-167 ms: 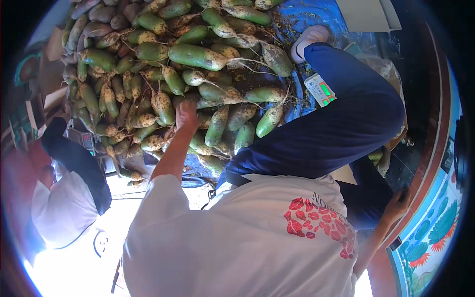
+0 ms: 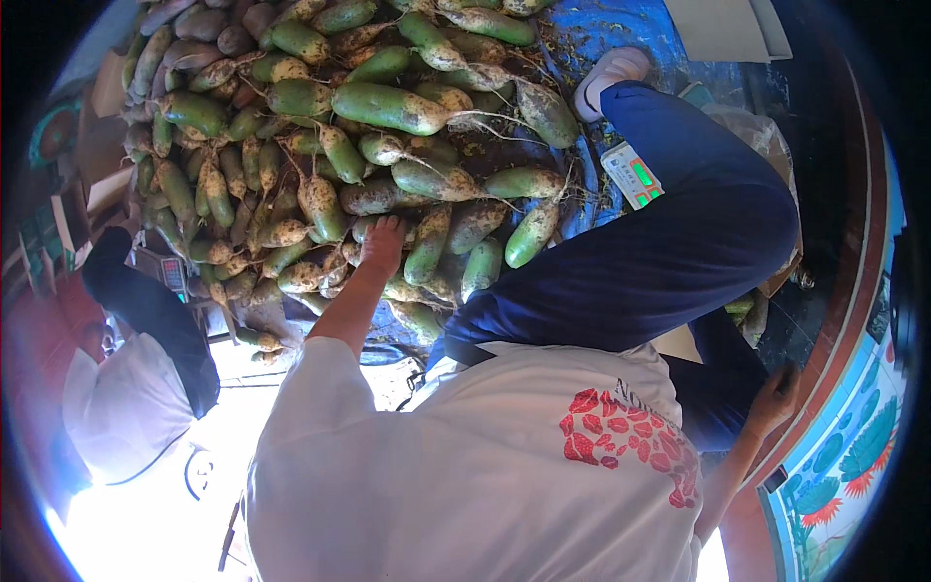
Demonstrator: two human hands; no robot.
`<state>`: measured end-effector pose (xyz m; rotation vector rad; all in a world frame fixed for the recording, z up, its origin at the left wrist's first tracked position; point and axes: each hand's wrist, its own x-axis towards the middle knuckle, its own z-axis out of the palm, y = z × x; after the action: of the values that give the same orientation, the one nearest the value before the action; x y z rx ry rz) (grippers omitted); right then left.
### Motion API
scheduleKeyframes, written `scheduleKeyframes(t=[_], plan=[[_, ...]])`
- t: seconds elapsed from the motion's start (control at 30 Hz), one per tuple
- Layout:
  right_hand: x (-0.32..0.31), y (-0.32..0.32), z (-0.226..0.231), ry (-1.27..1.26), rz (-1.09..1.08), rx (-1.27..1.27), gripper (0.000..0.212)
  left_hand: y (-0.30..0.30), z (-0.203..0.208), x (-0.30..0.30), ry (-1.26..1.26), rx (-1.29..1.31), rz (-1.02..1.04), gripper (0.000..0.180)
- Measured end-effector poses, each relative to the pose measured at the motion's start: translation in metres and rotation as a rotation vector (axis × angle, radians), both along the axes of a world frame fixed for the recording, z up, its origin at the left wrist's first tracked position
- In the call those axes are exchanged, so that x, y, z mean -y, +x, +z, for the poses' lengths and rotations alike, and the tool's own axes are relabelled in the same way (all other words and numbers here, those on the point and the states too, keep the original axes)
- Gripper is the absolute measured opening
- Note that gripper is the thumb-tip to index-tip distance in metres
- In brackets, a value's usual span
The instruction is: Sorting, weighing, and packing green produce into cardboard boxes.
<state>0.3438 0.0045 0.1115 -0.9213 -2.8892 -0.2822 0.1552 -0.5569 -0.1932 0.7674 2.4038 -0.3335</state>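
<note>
A large heap of green radishes [image 2: 388, 109], smeared with soil and trailing thin roots, fills the upper left and middle. My left hand [image 2: 384, 246] reaches into its near side, with the fingers curled over a green radish [image 2: 360, 229] that they partly hide. Other radishes lie against it, among them an upright green one [image 2: 428, 244] just to the right. Far to the right, beside my bent leg, my right hand [image 2: 773, 403] is closed by the wall edge. Something dark shows at its fingers, too unclear to name.
Beyond my knee stands a scale [image 2: 631, 176] with lit green displays, on blue sheeting [image 2: 601, 24]. At the far left another person [image 2: 136, 398] in a white top bends near a second scale [image 2: 172, 274]. A painted wall [image 2: 834, 466] borders the right.
My left hand has moved slightly nearer and to the right, uncovering a soil-covered radish beyond it. My right hand stays at the right side.
</note>
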Motion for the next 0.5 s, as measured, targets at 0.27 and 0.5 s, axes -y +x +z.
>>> scheduleKeyframes(t=[0.27,0.5], plan=[[0.007,-0.013,-0.017,-0.041,0.06,0.002,0.019,0.01,-0.001,-0.001,-0.184,0.099,0.037,0.033],[0.004,-0.012,-0.008,-0.076,0.041,0.004,0.022,-0.008,0.019,-0.008,-0.158,0.194,0.014,0.045]])
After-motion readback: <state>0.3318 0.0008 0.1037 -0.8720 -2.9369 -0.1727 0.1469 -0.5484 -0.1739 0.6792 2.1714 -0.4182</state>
